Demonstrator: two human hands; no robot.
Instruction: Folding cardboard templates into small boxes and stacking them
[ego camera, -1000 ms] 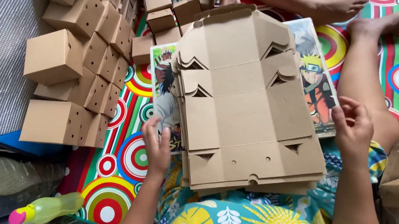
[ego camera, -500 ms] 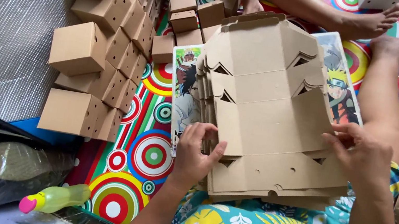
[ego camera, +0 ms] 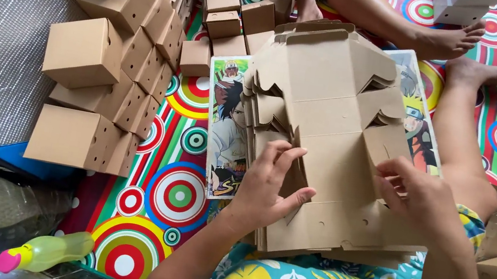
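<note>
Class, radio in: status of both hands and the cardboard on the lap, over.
Left hand and right hand both pressing the top brown flat die-cut cardboard sheet, side flaps lifting. Stack sits on illustrated cartoon board. Nothing blocking; folded brown boxes piled left.

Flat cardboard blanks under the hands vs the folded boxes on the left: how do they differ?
The flat cardboard blanks are unfolded die-cut sheets with notched flaps; the folded boxes are closed cubes. The blanks lie in one stack on a cartoon-printed board; the boxes sit in rows on the mat. The left hand and right hand touch the blanks; the boxes sit untouched. Both are plain brown cardboard with small round holes.
</note>
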